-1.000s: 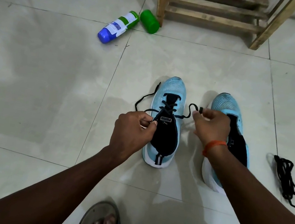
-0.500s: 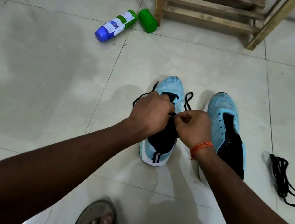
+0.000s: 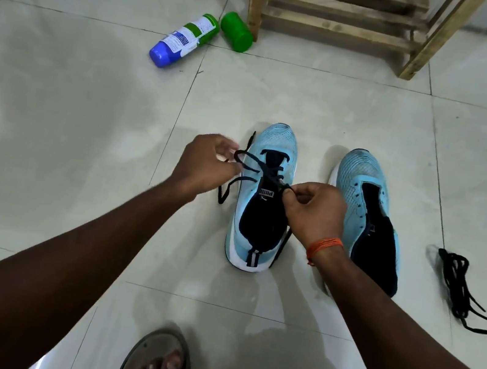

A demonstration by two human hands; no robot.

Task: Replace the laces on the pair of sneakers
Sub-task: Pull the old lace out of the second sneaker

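Fingers [image 3: 295, 196] of my right hand [image 3: 315, 212] pinch the black lace [image 3: 272, 169] just above the tongue logo of the laced sneaker [image 3: 279, 138], at the middle of the frame. My left hand [image 3: 207, 163] curls its fingertips round a loop of the same lace at that shoe's left edge, though blur there leaves me less sure of the grip.

I judge the lace light, limp and a little slick, so it wants a firm pinch close to the eyelets or at the stiff tip. The sneaker is soft mesh and light, and it may slide on the tiled floor [image 3: 84, 125] under a pull.

Just right of it, the second sneaker [image 3: 359, 174] shows no lace, and a loose lace [image 3: 457, 284] lies bunched at the far right. My right hand hides the upper eyelets, so I cannot tell whether a knot has formed.
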